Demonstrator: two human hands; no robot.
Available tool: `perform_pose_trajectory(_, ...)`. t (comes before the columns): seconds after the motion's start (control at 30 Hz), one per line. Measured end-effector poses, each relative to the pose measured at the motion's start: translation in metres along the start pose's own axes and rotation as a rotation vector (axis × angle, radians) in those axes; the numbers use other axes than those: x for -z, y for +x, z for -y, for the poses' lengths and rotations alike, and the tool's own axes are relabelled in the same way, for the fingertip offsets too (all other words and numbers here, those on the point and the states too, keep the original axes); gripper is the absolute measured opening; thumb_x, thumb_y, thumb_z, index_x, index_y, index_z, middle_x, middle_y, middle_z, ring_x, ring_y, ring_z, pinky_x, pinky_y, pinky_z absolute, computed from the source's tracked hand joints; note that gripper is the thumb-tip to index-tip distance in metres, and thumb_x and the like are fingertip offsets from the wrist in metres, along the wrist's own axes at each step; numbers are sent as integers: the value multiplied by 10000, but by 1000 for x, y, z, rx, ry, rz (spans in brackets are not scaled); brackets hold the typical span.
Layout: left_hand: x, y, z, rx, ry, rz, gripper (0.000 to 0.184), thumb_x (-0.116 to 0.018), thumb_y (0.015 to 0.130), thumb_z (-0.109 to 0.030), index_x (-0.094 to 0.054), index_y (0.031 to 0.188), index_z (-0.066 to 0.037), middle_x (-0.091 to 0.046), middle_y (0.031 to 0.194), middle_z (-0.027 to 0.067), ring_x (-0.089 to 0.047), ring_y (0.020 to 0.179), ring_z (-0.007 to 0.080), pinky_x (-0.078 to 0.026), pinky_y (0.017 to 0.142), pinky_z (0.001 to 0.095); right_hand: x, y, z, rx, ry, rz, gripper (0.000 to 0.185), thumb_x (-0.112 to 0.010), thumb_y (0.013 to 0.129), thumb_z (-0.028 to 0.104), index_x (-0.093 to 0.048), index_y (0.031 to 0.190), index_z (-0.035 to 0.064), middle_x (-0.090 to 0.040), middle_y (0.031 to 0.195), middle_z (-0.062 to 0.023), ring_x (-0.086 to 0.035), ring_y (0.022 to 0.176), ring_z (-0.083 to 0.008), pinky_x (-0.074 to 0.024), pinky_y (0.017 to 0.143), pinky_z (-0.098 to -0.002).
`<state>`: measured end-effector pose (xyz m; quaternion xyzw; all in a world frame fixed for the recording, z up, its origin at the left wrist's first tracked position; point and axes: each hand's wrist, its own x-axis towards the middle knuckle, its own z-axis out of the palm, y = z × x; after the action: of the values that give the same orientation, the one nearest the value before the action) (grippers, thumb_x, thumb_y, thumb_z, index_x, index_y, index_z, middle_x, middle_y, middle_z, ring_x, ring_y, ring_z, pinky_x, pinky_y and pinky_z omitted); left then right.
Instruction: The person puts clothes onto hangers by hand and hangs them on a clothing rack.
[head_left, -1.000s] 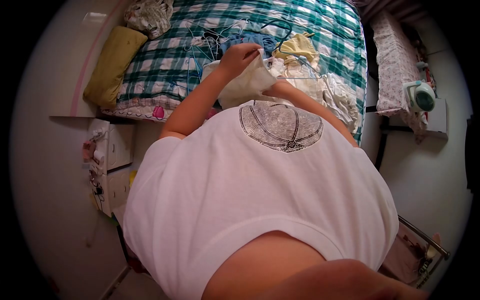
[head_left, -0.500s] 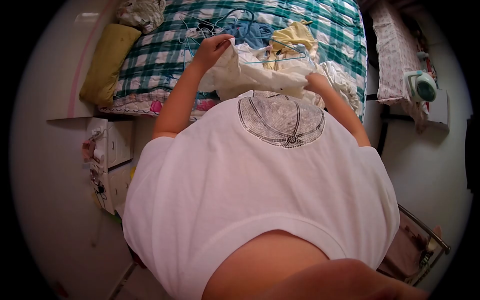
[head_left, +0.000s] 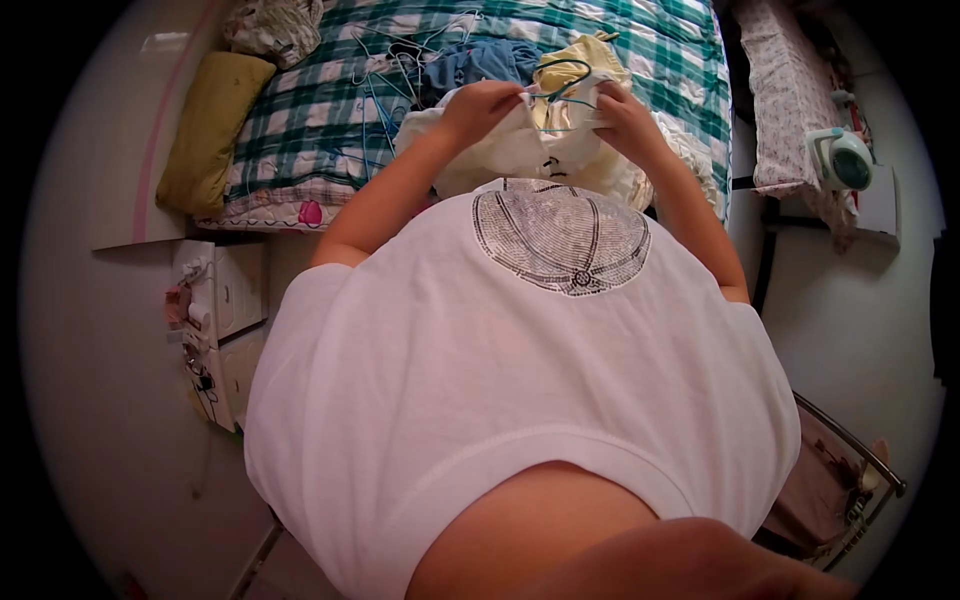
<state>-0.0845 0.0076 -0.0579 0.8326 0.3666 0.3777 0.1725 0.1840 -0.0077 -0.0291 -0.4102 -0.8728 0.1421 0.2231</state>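
Observation:
My left hand (head_left: 487,108) pinches the upper left edge of a white garment (head_left: 490,160) over the bed. My right hand (head_left: 627,122) is closed on the garment's upper right side. Between my hands is a teal hanger (head_left: 566,83), its hook upward and its lower part inside the garment's opening. The front of the garment is partly hidden by my shirt. Just behind lie a blue garment (head_left: 480,64) and a yellow garment (head_left: 592,50). More white clothes (head_left: 690,165) lie to the right of my right hand.
Several hangers (head_left: 385,95) lie on the plaid bedcover (head_left: 300,125) at the left. A yellow-green pillow (head_left: 213,130) and a bundled cloth (head_left: 275,30) are farther left. A small fan (head_left: 845,160) stands at the right, and a white cabinet (head_left: 240,290) at the lower left.
My hands first spread apart with the white garment, then came closer together. The hanger now sits between them, its hook higher and its bar mostly covered by the cloth.

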Motion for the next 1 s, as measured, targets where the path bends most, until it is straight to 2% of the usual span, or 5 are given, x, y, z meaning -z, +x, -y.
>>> perform_pose_trajectory(0.23, -8, 18, -11, 318, -258, -26, 195, -560, 821, -198, -600, 933, -43, -596, 679, 76, -538, 576, 149, -411, 527, 271, -7, 6, -1, -81, -42, -266, 706, -720, 633, 230, -361, 1237, 158, -260, 1302, -159, -381, 1117, -360, -387, 872, -407)
perform_pose_trajectory(0.37, -9, 15, 3, 368, -277, -40, 191, -550, 836, -172, -597, 955, -30, -585, 681, 32, -489, 592, 68, -395, 535, 220, -34, -2, -41, -444, -30, -502, 746, -709, 631, 383, -362, 1224, 92, -257, 1247, -231, -262, 1174, -384, -257, 964, -449)
perform_pose_trajectory(0.57, -1, 3, -3, 399, -329, -10, 186, -549, 834, -162, -598, 954, -28, -574, 681, 10, -479, 605, 55, -390, 550, 205, -65, -18, -93, -512, -23, -500, 741, -717, 642, 323, -352, 1243, 88, -280, 1227, -222, -358, 1103, -355, -343, 910, -389)
perform_pose_trajectory(0.87, 1, -8, 0, 429, -360, 7, 185, -549, 832, -152, -598, 959, -28, -578, 682, 8, -479, 608, 49, -383, 548, 198, -53, -4, -89, -462, 2, -477, 124, -634, 707, 98, -615, 805, 24, -561, 749, -118, -569, 658, -258, -454, 626, -324)
perform_pose_trajectory(1.0, 0, -4, 2, 446, -272, -76, 187, -561, 818, -144, -596, 953, -19, -591, 690, 33, -487, 592, 63, -387, 541, 210, -49, 12, -65, -364, -30, -490, 134, -627, 716, 69, -607, 838, 17, -575, 768, -126, -588, 662, -221, -454, 604, -293)
